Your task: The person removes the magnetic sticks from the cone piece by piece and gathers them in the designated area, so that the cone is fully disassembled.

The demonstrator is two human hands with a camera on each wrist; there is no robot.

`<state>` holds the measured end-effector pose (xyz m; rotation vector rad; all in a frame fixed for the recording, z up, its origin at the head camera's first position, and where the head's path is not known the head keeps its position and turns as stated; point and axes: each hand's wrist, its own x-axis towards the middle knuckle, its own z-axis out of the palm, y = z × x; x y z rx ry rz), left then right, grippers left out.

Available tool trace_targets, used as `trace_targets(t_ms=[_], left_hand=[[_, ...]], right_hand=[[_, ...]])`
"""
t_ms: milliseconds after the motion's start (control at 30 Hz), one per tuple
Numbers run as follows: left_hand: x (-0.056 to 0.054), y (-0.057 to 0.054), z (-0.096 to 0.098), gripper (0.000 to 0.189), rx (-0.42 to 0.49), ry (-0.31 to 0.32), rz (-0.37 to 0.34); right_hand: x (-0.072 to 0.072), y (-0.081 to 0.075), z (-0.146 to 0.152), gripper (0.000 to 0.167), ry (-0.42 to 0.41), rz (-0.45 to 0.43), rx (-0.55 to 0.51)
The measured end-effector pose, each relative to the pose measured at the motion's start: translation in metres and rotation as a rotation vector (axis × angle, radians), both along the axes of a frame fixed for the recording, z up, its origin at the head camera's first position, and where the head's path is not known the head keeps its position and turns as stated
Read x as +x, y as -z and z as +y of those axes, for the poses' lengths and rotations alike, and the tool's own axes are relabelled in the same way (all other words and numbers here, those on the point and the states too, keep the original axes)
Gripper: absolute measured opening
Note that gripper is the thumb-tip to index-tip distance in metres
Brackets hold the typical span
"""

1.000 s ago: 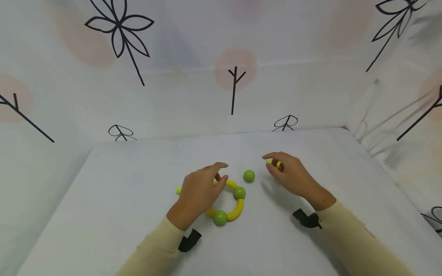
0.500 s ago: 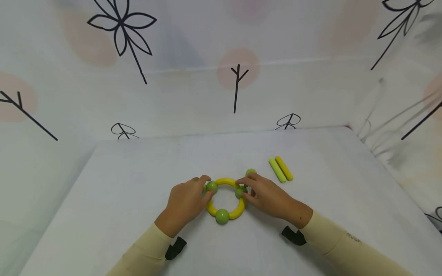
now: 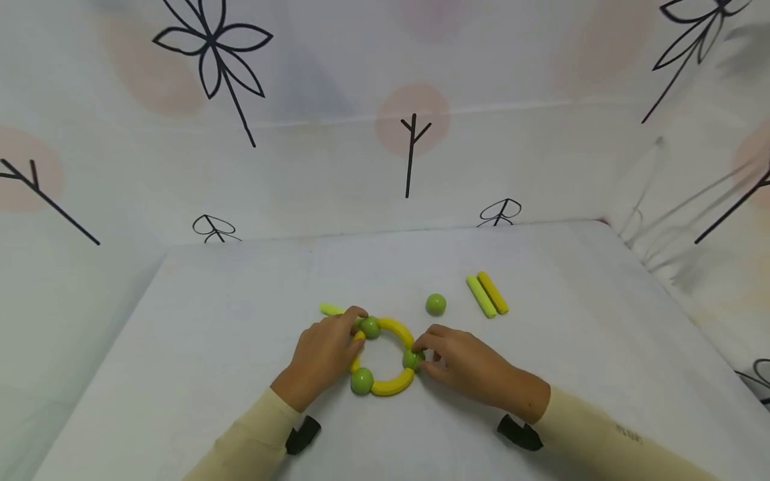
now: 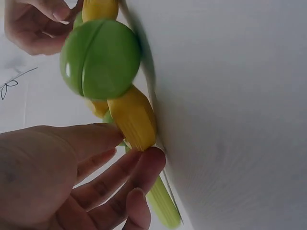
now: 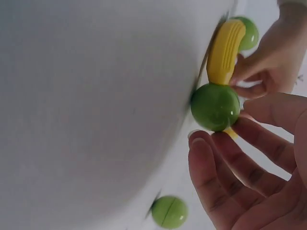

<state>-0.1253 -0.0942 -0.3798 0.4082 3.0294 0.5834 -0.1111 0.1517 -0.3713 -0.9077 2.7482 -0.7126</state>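
Note:
A ring of yellow curved rods joined by green balls lies on the white table. My left hand is at its left side; in the left wrist view, thumb and fingers pinch a yellow curved rod near its end. On the ring's right side, my right hand holds a green ball between thumb and fingertips. A light green straight rod points out from the ring behind the left hand, which partly hides where it meets the ring.
Behind the right hand a loose green ball sits on the table. Farther right lie a light green rod and a yellow straight rod, side by side. A patterned cloth stands along the back.
My right hand has come from the loose rods to the ring. Both hands now hold the ring, which has turned clockwise: its right ball came nearer and its front ball shifted left.

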Motion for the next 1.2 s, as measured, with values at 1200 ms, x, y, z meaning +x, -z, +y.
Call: trace_targets(t_ms=[1200], left_hand=[[-0.001, -0.010, 0.011, 0.021, 0.009, 0.108, 0.130]], right_hand=[[-0.003, -0.009, -0.026, 0.014, -0.127, 0.030, -0.126]])
